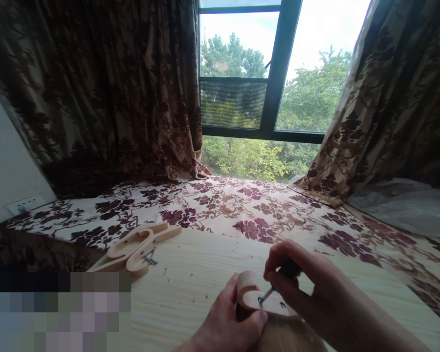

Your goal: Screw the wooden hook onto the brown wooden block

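My right hand (297,278) is closed around the dark handle of a screwdriver (268,294). The screwdriver's metal shaft slants down to a screw (260,300) in a curved, pale wooden piece (271,304). My left hand (232,318) grips that piece at its rounded, curled end, thumb in front and fingers behind. A second dark spot, a hole or screw, shows farther right on the wood. Under the piece, between my hands, is a brownish wooden surface (284,335), partly hidden.
Several similar curved wooden pieces (137,252) lie at the left of the pale wooden board (190,254), with loose screws (151,258) on them. Dark crumbs dot the board. Behind are a floral cloth (223,205), curtains (150,98), a window (271,110) and clear plastic (407,203).
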Available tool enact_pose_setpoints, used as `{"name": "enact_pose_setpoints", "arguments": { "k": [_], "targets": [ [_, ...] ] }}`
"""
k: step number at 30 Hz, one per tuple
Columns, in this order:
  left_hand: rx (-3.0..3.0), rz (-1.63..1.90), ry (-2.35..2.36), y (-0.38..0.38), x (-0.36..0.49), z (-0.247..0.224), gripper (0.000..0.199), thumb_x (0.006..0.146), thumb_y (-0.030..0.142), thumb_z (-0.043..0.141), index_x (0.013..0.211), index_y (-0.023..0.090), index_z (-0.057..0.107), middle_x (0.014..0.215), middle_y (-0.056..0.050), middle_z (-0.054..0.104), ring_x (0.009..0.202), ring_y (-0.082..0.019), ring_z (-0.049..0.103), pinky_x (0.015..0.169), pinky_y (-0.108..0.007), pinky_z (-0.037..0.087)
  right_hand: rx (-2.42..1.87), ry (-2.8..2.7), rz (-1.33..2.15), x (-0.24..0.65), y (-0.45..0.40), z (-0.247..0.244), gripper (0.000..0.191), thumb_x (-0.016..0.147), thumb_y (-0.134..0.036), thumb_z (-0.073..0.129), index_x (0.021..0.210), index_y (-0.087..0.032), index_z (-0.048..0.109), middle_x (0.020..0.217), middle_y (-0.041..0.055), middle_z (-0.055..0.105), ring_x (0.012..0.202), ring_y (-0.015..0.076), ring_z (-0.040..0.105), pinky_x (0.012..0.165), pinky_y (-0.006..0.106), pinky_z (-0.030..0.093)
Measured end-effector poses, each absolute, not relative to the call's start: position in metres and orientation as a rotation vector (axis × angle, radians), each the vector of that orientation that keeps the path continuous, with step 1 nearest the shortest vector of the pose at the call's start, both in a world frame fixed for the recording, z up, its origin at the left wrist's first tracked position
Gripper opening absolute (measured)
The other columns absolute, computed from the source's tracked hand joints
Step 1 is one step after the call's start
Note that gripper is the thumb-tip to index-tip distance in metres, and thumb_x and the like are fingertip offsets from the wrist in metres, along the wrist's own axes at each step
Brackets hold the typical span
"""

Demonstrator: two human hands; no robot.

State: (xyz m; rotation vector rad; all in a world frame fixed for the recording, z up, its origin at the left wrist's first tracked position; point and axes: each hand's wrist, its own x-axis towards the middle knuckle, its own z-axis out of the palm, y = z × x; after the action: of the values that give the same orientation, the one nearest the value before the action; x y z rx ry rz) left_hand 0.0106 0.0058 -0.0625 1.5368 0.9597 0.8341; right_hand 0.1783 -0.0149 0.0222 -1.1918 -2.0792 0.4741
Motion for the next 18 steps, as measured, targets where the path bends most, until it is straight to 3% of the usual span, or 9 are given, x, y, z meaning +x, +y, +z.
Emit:
{"name": "enact_pose_setpoints", "arguments": {
  "k": [18],
  "targets": [
    [1.487, 0.835, 0.975, 0.0038, 0.0117, -0.0645, 0.023, 0.063, 0.021, 0.054, 0.083, 0.019, 0.043, 0.073, 0.004, 0.046, 0.067, -0.011, 0.041, 0.063, -0.025, 0.037, -1.184, -2.089, 0.386, 0.1785, -0.0132, 0.0207, 0.009, 0.093, -0.027, 0.044, 0.097, -0.024, 0.051, 0.075, 0.0010, 0.063, 0.065, 0.0153, 0.059, 0.059, 0.027, 0.049]
  ]
}}
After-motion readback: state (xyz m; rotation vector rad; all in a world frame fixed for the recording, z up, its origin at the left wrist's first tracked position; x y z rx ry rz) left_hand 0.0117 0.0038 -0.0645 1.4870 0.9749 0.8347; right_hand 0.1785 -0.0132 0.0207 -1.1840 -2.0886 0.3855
